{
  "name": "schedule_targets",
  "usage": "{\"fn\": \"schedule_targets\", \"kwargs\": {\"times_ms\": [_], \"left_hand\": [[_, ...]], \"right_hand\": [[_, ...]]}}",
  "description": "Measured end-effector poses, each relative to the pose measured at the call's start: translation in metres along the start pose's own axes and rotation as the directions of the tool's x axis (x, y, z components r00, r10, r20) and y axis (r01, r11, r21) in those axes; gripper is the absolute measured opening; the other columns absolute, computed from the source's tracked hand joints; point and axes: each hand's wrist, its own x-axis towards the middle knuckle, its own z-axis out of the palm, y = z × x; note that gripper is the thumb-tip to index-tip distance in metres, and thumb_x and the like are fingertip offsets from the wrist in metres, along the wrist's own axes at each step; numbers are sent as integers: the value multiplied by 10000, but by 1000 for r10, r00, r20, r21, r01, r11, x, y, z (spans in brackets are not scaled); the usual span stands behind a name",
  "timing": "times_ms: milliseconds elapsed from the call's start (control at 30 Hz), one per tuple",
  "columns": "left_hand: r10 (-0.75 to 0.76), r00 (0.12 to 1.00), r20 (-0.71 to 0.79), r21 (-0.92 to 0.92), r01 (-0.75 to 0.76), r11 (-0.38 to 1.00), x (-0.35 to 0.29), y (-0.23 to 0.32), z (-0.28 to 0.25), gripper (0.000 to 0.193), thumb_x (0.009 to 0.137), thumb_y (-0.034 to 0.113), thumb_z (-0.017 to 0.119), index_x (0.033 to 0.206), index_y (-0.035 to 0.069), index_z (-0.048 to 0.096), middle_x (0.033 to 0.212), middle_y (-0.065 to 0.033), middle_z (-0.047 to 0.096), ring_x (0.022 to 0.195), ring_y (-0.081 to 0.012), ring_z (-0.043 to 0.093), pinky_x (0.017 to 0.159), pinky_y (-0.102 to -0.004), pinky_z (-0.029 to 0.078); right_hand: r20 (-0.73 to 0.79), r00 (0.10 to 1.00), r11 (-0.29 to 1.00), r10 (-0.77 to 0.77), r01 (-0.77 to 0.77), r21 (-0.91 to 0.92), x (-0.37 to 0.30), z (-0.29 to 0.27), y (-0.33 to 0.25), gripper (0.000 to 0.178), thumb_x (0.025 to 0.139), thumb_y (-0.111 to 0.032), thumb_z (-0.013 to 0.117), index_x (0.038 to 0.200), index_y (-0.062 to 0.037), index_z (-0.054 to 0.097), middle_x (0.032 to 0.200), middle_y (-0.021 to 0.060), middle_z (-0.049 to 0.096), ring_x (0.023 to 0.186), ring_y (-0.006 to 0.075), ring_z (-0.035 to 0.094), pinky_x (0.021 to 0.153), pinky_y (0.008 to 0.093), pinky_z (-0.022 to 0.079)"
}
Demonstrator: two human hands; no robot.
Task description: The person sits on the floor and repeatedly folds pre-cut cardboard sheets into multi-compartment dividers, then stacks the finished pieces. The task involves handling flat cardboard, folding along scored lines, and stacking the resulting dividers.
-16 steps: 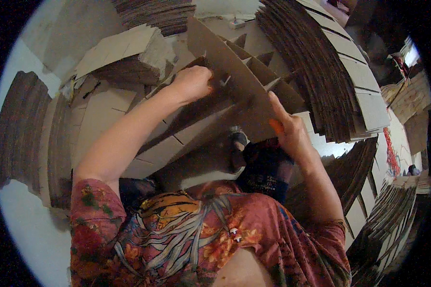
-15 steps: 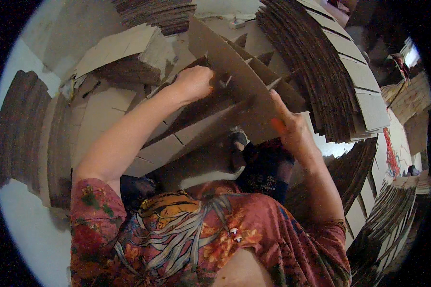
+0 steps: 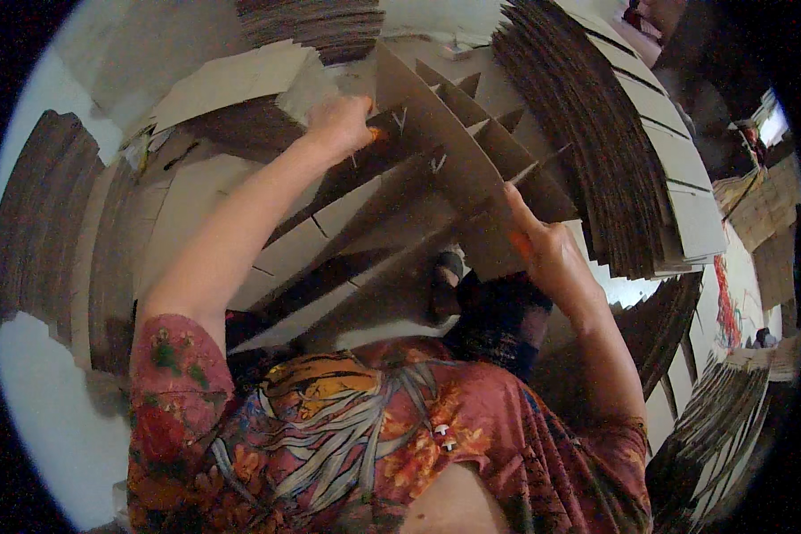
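A partly assembled cardboard divider (image 3: 449, 133), made of slotted strips crossing each other, stands tilted in front of me. Its long panel runs from the far middle down toward my right knee. My right hand (image 3: 547, 249) grips the near right end of that panel, thumb stretched along its upper edge and the other fingers hidden behind. On the far left side, my left hand (image 3: 338, 126) is closed at the upper end of a slotted cardboard strip (image 3: 329, 214). Several such strips slant down to the lower left from the long panel, slots showing along their edges.
A tall curved stack of slotted cardboard (image 3: 587, 133) rises at the right. More cardboard stacks stand at the far left (image 3: 40, 214) and the back (image 3: 311, 31). A pile of wide cardboard sheets (image 3: 231, 84) lies beyond my left forearm. My shoe (image 3: 445, 280) shows below the divider.
My left hand has moved away and slightly left from the long panel. Another slotted strip now shows across the panel, slanting to the lower left. My right hand keeps its grip, shifted slightly.
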Motion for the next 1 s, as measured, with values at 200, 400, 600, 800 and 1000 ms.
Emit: {"fn": "schedule_targets", "kwargs": {"times_ms": [200,400,600,800,1000], "left_hand": [[-199,969,146,39,196,980,11,-22,10,203,740,115,581,908,11,628,944,-207,620,911,-372,592,746,-438,477],[-288,957,22,-2,288,958,10,-38,12,208,728,110,580,905,15,635,913,-217,621,893,-376,593,743,-442,477],[-111,989,101,-99,121,988,6,-46,-2,203,751,226,585,808,36,630,833,-184,627,784,-356,596,682,-441,461],[-157,980,-122,-163,136,977,0,-72,-39,318,777,367,618,937,93,640,843,-148,634,800,-309,611,674,-405,473],[-144,918,-369,286,260,922,-8,-172,-30,424,805,350,600,1137,96,526,1209,-87,500,1082,-279,477,852,-398,439]], "right_hand": [[-64,994,995,-87,84,-55,-3,-8,-5,618,765,28,565,1327,-145,373,835,290,566,842,431,556,715,376,463],[34,998,998,-44,46,-31,1,-19,-22,639,755,34,560,1334,-149,361,771,279,565,770,438,556,688,439,440],[-4,994,981,-113,110,-162,26,2,-16,671,741,29,556,1343,-183,348,697,266,548,687,426,556,635,458,418],[-11,995,994,-99,98,-45,61,4,-10,677,712,27,566,1327,-185,380,696,266,556,674,420,565,625,450,444],[23,994,973,-110,112,-203,90,34,17,685,709,-27,586,1332,-204,362,712,247,586,676,398,596,610,457,472]]}}
